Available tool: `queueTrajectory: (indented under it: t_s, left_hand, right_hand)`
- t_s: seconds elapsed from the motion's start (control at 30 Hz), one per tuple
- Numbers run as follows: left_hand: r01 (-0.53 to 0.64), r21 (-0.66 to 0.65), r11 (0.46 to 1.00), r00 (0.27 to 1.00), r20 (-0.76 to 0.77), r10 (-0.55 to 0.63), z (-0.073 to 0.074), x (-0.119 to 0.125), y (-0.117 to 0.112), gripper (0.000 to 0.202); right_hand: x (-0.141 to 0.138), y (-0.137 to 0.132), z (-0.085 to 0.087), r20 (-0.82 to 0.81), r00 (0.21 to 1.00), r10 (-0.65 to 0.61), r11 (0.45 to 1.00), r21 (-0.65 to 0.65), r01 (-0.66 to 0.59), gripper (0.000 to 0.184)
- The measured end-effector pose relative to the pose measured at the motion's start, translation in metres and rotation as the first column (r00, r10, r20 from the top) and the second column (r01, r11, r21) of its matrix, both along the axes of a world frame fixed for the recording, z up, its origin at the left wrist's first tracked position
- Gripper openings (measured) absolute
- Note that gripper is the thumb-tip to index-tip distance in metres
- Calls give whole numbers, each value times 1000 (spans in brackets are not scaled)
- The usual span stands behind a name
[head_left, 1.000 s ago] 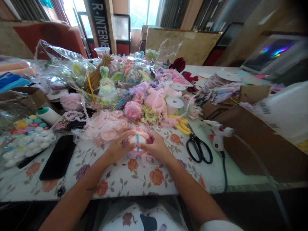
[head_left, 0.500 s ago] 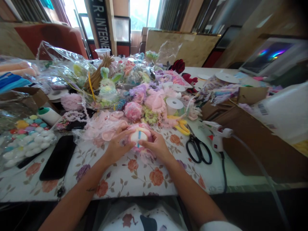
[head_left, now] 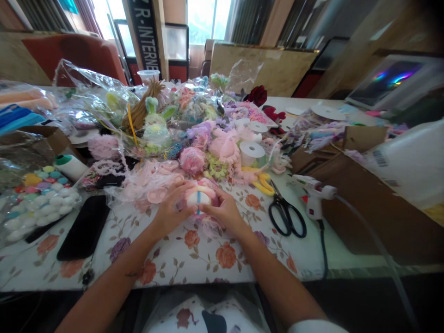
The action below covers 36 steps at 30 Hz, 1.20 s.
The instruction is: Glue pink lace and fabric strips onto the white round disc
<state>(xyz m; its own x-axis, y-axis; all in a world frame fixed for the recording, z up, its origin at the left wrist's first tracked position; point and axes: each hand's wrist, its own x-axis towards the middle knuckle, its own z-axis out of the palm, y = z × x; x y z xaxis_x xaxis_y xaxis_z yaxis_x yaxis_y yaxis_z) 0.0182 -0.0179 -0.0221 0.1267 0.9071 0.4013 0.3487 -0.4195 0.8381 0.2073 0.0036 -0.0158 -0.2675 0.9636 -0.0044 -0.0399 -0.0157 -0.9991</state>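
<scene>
1. The left hand (head_left: 169, 213) and the right hand (head_left: 225, 212) are in the middle of the picture, a bit below the center. Both are curled around a small round white pad (head_left: 198, 199) with a blue stripe down its middle.
2. The left fingers press on the pad's left side. The right fingers press on its right side. So both hands hold it tight between them.
3. Pink frilly lace (head_left: 208, 224) sticks out around and under the pad, touching the surface (head_left: 194, 259), which has a flower cloth on it.
4. Just right of the hands lie black scissors (head_left: 286, 213). Beside them, more to the right, is a white glue gun (head_left: 314, 194) with a cord.
5. On the left lies a black phone (head_left: 84, 226). Next to it, at the far left, is a bag of little colored balls (head_left: 38, 199).
6. Above the hands is a big heap of pink and purple cloth flowers (head_left: 208, 138) and a white ribbon roll (head_left: 252, 151).
7. A brown box (head_left: 364, 194) sits at the right.
</scene>
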Motion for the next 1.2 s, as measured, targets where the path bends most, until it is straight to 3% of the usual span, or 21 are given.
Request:
queueTrajectory:
  t_s: [0.1, 0.23, 0.4, 0.47, 0.57, 0.67, 0.73, 0.87, 1.0, 1.2]
  left_hand:
    - [19, -36, 999, 999, -33, -20, -3, 0, 0, 41]
    - [24, -112, 993, 999, 33, -20, -10, -2, 1, 42]
    - [129, -129, 983, 985, 132, -112, -12, -5, 4, 48]
    - [97, -79, 992, 985, 152, -84, -9, -5, 3, 55]
    - [-19, 84, 996, 999, 34, 16, -4, -2, 1, 56]
    - [-61, 329, 942, 984, -139, 113, -1, 2, -2, 53]
    - [-36, 379, 925, 970, -210, 124, -2, 4, -3, 58]
    - [8, 254, 967, 969, -243, 56, -9, 5, -2, 70]
    - [26, 186, 982, 971, -237, 19, -12, 4, -1, 66]
    - [-56, 247, 967, 952, -279, 127, -8, 4, -3, 79]
  right_hand:
    - [0, -1, 2, -13, 1000, 3, 1000, 12, -3, 49]
    - [0, -4, 3, -42, 999, -3, 999, -45, 1, 44]
    - [0, -2, 0, -89, 996, -2, 997, -77, -5, 44]
    - [1, 0, -1, -91, 995, -38, 996, -80, 31, 46]
    - [1, 0, 1, -60, 992, -113, 991, -85, 108, 44]
    - [0, -2, 5, -85, 987, -138, 985, -116, 127, 41]
    - [-2, -3, 7, -128, 983, -131, 983, -143, 112, 41]
    - [-3, -3, 7, -170, 980, -102, 985, -156, 76, 43]
    - [-1, -3, 5, -153, 982, -107, 988, -126, 88, 42]
    - [-1, -4, 6, -128, 984, -127, 987, -114, 113, 40]
